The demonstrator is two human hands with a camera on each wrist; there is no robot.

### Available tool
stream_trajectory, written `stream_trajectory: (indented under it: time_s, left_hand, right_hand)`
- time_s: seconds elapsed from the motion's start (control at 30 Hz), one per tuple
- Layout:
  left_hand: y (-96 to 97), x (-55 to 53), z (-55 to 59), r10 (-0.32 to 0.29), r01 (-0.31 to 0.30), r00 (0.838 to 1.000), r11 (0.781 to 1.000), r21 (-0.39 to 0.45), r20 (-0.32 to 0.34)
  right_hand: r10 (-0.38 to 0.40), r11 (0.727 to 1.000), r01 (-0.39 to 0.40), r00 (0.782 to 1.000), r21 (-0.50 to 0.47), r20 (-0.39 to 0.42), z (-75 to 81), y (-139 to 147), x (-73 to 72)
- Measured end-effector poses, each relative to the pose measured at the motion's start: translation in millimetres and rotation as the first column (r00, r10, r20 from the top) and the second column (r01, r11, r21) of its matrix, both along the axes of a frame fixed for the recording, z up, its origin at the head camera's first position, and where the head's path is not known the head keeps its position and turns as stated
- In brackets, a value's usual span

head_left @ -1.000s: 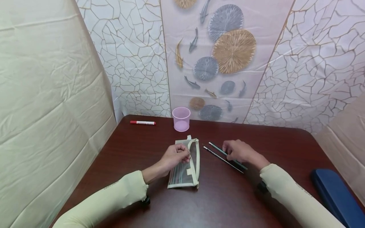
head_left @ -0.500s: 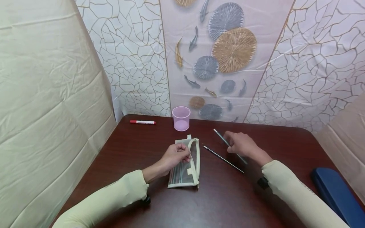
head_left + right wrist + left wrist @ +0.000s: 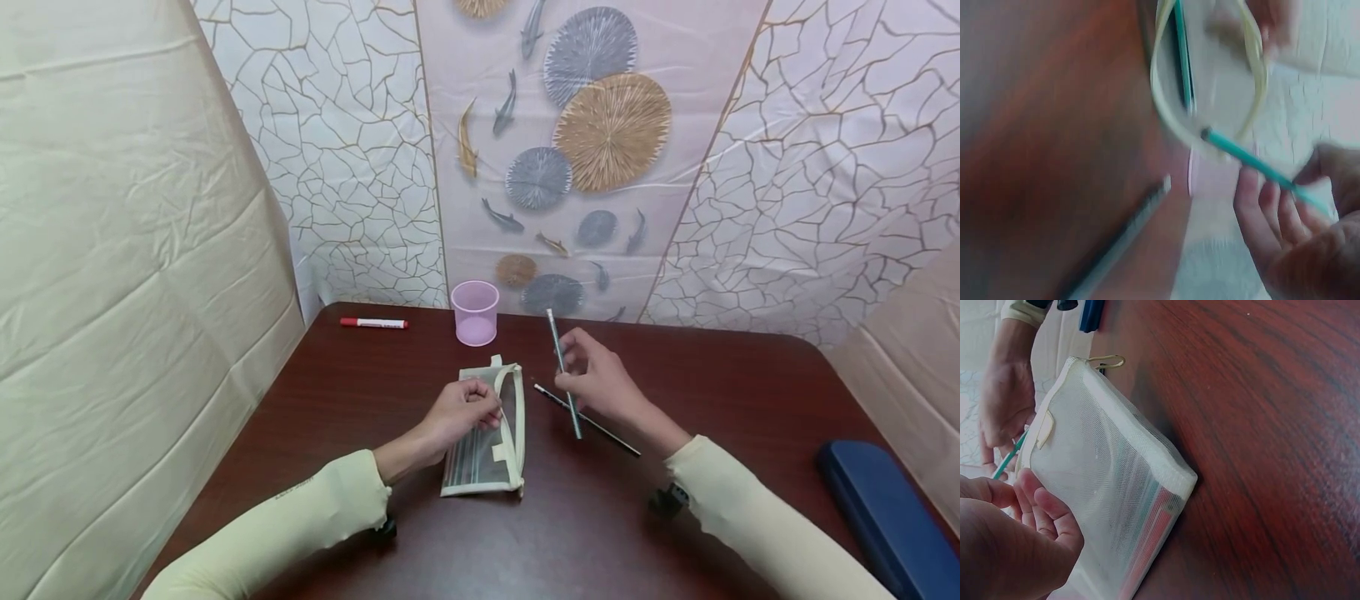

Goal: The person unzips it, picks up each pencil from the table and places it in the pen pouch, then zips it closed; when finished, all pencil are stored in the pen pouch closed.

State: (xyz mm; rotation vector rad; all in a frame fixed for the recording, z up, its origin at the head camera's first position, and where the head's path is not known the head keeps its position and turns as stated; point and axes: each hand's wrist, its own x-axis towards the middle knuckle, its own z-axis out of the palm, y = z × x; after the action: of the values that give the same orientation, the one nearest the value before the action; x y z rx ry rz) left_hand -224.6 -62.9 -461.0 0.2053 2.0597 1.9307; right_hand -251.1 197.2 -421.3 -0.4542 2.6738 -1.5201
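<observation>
A mesh zip pencil pouch (image 3: 468, 471) lies on the table with its zip mouth gaping to the right. At the mouth's edge, my left hand (image 3: 453, 417) pinches the rim between thumb and fingers. Striped, coloured pencils (image 3: 1150, 531) show through the mesh in the left wrist view. My right hand (image 3: 603, 385) holds a green pencil (image 3: 554, 340) by its middle, raised over the table and tilted, right of the pouch. Beneath it lies a dark pencil (image 3: 617, 440), partly covered by the held one. In the right wrist view the green pencil's end (image 3: 1229, 147) appears near the pouch opening.
Behind the pouch stands a pink translucent cup (image 3: 476, 321) near the table's back edge. A red-and-white marker (image 3: 375, 323) lies at the back left. On the right edge rests a dark blue case (image 3: 873, 500). Fabric walls enclose the table (image 3: 712, 500).
My right hand has lifted the green pencil off the table, turned it more upright and carried it left toward the pouch. The left hand and the pouch have stayed put.
</observation>
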Motion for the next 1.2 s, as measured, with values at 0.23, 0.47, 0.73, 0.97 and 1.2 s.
stream_trajectory:
  time_s: [0.23, 0.47, 0.73, 0.97, 1.2]
  left_hand:
    - [-0.5, 0.7, 0.6, 0.002, -0.002, 1.0, 1.0, -0.006, -0.005]
    - [0.0, -0.4, -0.7, 0.006, -0.006, 1.0, 1.0, -0.007, -0.013]
    - [1.0, 0.0, -0.7, 0.015, -0.015, 1.0, 1.0, -0.006, -0.009]
    - [2.2, 1.8, -0.5, 0.027, -0.027, 1.0, 1.0, 0.0, -0.004]
    - [4.5, 0.7, -4.1, 0.03, -0.03, 1.0, 1.0, -0.008, 0.001]
  right_hand:
    - [-0.071, 0.937, 0.116, 0.987, -0.329, 0.147, -10.5, -32, 12.6]
    - [-0.007, 0.892, 0.141, 0.954, -0.429, 0.3, -22.5, -51, 24.7]
    - [0.057, 0.912, 0.121, 0.909, -0.393, 0.412, -37.3, -62, 37.7]
    - [0.067, 0.937, 0.101, 0.888, -0.335, 0.455, -38.3, -64, 42.0]
    - [0.074, 0.951, 0.072, 0.892, -0.301, 0.446, -38.1, -66, 43.1]
